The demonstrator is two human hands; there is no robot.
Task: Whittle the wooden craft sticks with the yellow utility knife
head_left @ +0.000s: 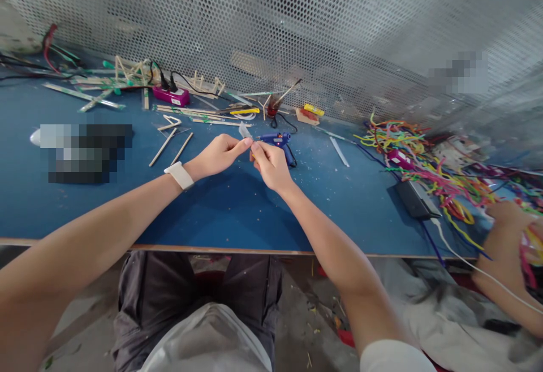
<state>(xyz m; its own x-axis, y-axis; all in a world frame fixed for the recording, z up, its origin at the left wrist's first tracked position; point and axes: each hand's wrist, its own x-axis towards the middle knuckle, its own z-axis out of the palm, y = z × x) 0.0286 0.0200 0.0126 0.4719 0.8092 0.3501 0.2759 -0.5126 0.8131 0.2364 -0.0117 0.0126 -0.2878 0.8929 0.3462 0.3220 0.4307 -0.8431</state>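
My left hand [223,154], below a white wristband, and my right hand [271,163] meet above the blue table [203,213]. Both are closed in a pinch, fingertips together. A small clear plastic strip [244,130] sticks up from between them; its lower end is hidden by my fingers. Just behind my right hand is a blue glue gun [278,140], partly covered by that hand. Two loose wooden sticks [163,147] and a small joined stick piece lie left of my hands.
A purple power strip [170,96] with black plugs stands among stick frames at the back. A yellow cutter [245,111] lies nearby. At right are colourful pipe cleaners [396,134], a black adapter [418,199] and a co-worker's arm [504,247]. Perforated metal [271,21] borders the table's back.
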